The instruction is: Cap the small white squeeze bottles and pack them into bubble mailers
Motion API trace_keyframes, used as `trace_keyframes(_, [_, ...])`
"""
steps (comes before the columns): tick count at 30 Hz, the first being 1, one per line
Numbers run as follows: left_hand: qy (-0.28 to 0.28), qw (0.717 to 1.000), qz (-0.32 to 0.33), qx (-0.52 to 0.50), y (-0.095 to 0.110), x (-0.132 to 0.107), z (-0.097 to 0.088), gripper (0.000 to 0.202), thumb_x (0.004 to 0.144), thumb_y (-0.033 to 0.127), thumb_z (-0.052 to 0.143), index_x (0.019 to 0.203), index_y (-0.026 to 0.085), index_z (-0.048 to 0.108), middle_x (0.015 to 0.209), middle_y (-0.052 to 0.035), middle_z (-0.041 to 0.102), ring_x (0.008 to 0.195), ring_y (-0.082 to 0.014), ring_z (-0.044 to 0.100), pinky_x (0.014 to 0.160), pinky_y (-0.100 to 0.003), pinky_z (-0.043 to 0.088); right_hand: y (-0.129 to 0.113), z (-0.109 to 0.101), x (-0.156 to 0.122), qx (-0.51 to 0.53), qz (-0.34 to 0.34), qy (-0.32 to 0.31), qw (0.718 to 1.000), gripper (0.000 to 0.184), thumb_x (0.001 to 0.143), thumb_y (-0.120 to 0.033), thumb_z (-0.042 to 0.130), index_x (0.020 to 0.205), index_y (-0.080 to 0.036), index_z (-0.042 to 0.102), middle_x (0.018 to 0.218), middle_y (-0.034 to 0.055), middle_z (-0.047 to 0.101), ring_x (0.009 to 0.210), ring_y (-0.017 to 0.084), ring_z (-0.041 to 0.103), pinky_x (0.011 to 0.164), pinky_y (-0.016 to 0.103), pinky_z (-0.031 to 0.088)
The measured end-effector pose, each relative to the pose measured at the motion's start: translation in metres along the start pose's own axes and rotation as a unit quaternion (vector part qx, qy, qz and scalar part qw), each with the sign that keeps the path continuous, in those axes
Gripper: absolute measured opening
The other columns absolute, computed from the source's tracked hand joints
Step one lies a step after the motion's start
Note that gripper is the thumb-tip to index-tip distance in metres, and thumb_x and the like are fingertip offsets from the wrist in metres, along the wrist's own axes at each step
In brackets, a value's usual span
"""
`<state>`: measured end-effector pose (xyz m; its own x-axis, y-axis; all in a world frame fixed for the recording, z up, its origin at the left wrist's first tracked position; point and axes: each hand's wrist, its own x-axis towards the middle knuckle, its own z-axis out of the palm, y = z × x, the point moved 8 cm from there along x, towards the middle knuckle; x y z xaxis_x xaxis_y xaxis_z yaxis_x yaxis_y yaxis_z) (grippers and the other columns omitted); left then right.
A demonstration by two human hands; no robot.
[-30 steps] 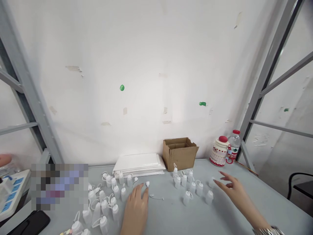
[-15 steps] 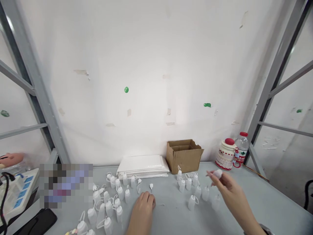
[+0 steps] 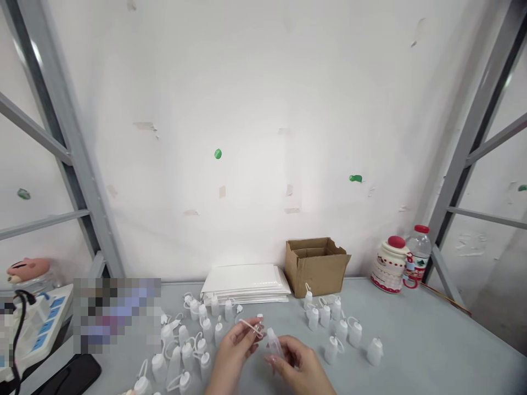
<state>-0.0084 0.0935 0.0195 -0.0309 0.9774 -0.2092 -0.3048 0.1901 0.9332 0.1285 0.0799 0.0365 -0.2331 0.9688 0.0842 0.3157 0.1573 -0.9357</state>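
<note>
Both hands are close together over the front middle of the table. My left hand pinches a small white cap with a loop strap. My right hand is closed round a small translucent squeeze bottle, tilted, its neck pointing up toward the cap. Cap and bottle look apart. Left of my left hand stands a cluster of similar squeeze bottles, many with white caps and looped straps. To the right is a smaller group of capped bottles. One more bottle stands farther right.
A stack of flat white sheets and an open cardboard box stand by the wall. A decorated jug and a red-capped bottle are at the back right. On the left lie a black phone and a power strip.
My right hand has come from the right side to the middle and now holds a bottle. My left hand has lifted a cap off the table. The view has shifted slightly.
</note>
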Motion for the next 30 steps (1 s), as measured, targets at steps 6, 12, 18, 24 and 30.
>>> trace_keyframes(6, [-0.064,0.996,-0.029,-0.061,-0.004,-0.01,0.013,0.036,0.053,0.037,0.076,0.085,0.021,0.071,0.082,-0.0045,0.071,0.085,-0.017,0.061,0.075,-0.025,0.041,0.021,0.004,-0.001,0.036,0.013,0.009,0.999,0.028,0.069,-0.039,0.06,0.078,-0.014,0.067,0.055,-0.0011,0.056,0.053,0.013,0.046,0.053,0.022,0.038])
trace_keyframes(12, [-0.041,0.999,-0.022,-0.022,-0.02,0.004,0.007,0.047,0.043,0.045,0.077,0.081,0.019,0.071,0.087,-0.0073,0.072,0.093,-0.0236,0.06,0.079,-0.03,0.042,0.034,0.012,0.002,0.054,0.028,0.016,0.998,0.034,0.062,-0.046,0.064,0.075,-0.015,0.068,0.049,-0.0046,0.048,0.045,0.01,0.039,0.045,0.02,0.032])
trace_keyframes(18, [-0.026,0.998,0.037,0.042,-0.015,0.003,0.005,0.038,0.052,0.047,0.071,0.077,0.018,0.07,0.086,-0.0064,0.072,0.088,-0.0243,0.062,0.085,-0.036,0.043,0.017,0.006,-0.002,0.011,0.012,0.009,1.0,0.023,0.065,-0.036,0.062,0.073,-0.016,0.071,0.055,-0.0014,0.055,0.053,0.013,0.047,0.05,0.022,0.037])
trace_keyframes(24, [-0.059,0.993,0.044,0.089,-0.01,0.0,0.012,0.038,0.057,0.05,0.065,0.077,0.018,0.071,0.087,-0.0073,0.073,0.09,-0.0265,0.061,0.086,-0.038,0.043,0.008,-0.001,-0.004,-0.03,0.003,0.014,0.999,0.018,0.069,-0.031,0.06,0.066,-0.018,0.072,0.059,-0.0011,0.053,0.057,0.014,0.048,0.056,0.023,0.039])
trace_keyframes(30, [-0.095,0.989,0.059,0.099,-0.003,-0.01,0.025,0.033,0.063,0.037,0.06,0.088,0.019,0.071,0.102,-0.007,0.07,0.104,-0.0272,0.056,0.094,-0.038,0.039,0.006,-0.006,-0.005,-0.066,-0.006,0.03,0.997,0.017,0.072,-0.03,0.058,0.072,-0.02,0.072,0.061,-0.0014,0.051,0.06,0.015,0.05,0.059,0.024,0.04])
